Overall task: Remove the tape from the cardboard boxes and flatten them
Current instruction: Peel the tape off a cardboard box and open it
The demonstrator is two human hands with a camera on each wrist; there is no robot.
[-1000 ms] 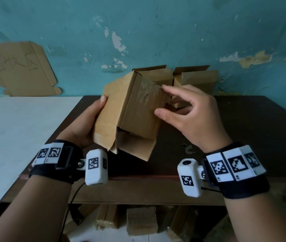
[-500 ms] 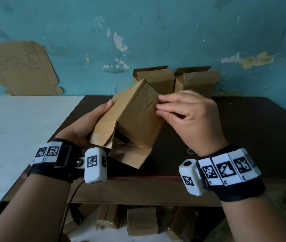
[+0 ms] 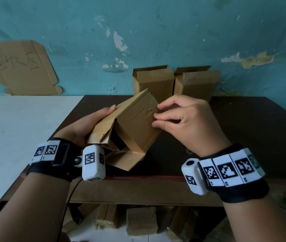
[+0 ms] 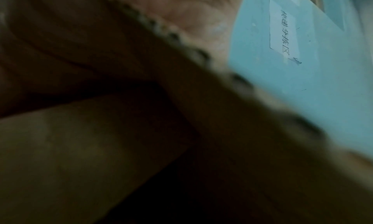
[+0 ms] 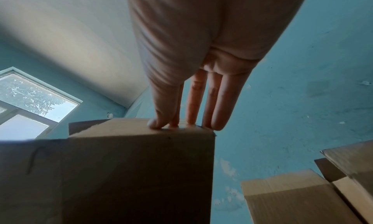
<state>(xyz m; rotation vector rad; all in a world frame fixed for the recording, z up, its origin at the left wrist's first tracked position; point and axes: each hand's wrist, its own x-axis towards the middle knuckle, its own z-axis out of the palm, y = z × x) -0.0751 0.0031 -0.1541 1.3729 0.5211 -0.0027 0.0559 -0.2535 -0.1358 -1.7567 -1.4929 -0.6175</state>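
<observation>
I hold a small brown cardboard box (image 3: pixel 131 126) tilted above the dark table (image 3: pixel 243 130), its open flaps toward me. My left hand (image 3: pixel 90 126) grips its left side, thumb along the top edge. Clear tape (image 3: pixel 145 112) runs across the box's upper face. My right hand (image 3: pixel 156 117) has its fingers curled, and the fingertips (image 5: pixel 157 123) pinch at the tape on the box's (image 5: pixel 131 171) right edge. The left wrist view is dark and blurred; only my palm (image 4: pixel 191 19) and cardboard (image 4: pixel 80 147) show.
Two open-topped boxes (image 3: pixel 154 81) (image 3: pixel 196 82) stand at the table's back against the teal wall. A flattened carton (image 3: pixel 16 67) leans on the wall at the left, above a white surface. More boxes (image 3: pixel 141 220) lie under the table.
The box has tipped lower and turned its taped face upward. My right fingers have moved from the box's far corner onto the tape at its right edge and curled in.
</observation>
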